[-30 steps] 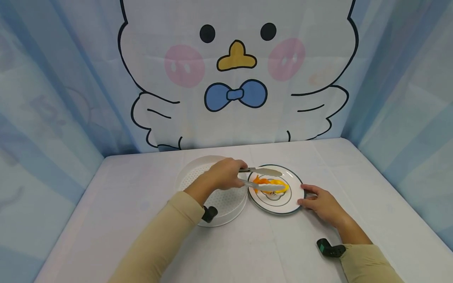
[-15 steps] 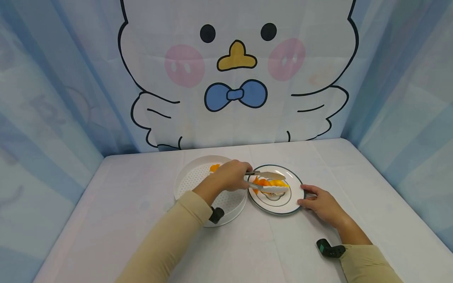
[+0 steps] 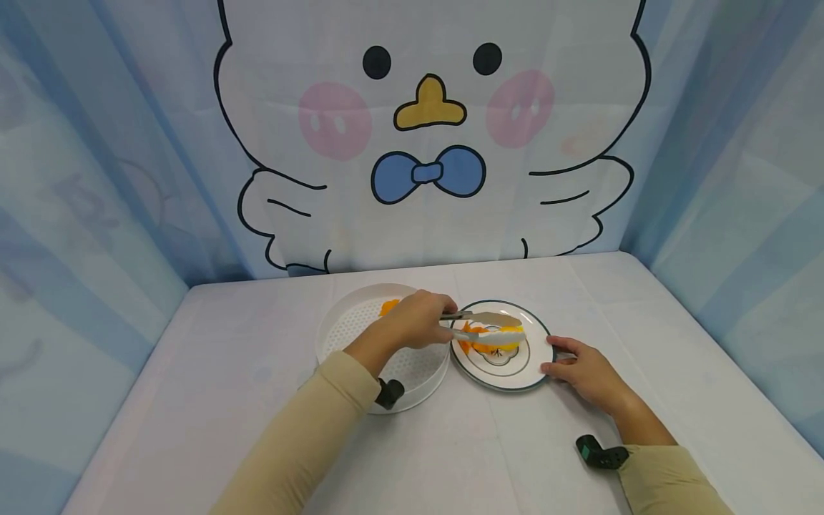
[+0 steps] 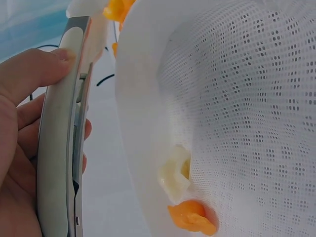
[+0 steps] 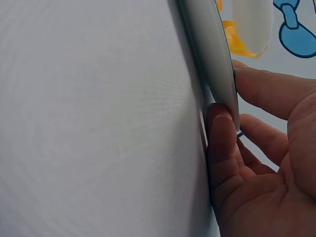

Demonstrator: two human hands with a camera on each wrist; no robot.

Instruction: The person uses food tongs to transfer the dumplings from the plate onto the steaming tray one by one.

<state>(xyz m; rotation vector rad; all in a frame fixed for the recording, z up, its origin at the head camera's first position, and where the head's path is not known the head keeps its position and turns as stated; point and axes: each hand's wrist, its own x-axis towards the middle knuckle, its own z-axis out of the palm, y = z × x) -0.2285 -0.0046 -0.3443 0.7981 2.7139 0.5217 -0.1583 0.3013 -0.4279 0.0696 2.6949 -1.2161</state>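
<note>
My left hand [image 3: 418, 318] grips metal tongs [image 4: 55, 133] with pale tips, which reach over the round white plate [image 3: 531, 361]. On the plate lie orange dumpling-like pieces [image 3: 465, 343] and a yellow dumpling-like piece [image 3: 513, 330], partly hidden under the tongs. Whether the tips pinch a piece, I cannot tell. My right hand [image 3: 589, 372] pinches the plate's right rim, its fingers [image 5: 222, 138] below the edge. Beneath my left arm sits a round white perforated basket [image 3: 337, 325]. Along its wall, the left wrist view shows a pale piece [image 4: 174, 173] and an orange piece [image 4: 191, 218].
A white cloth covers the table [image 3: 257, 372]. The basket and plate stand side by side, edges nearly touching. Behind the table hangs a curtain [image 3: 428, 236] with a cartoon bird; blue curtains close off both sides.
My left hand and the tongs shifted right, then slightly back left, and the tongs' arms drew closer together. An orange piece in the basket came into sight. My right hand and the plate stayed put.
</note>
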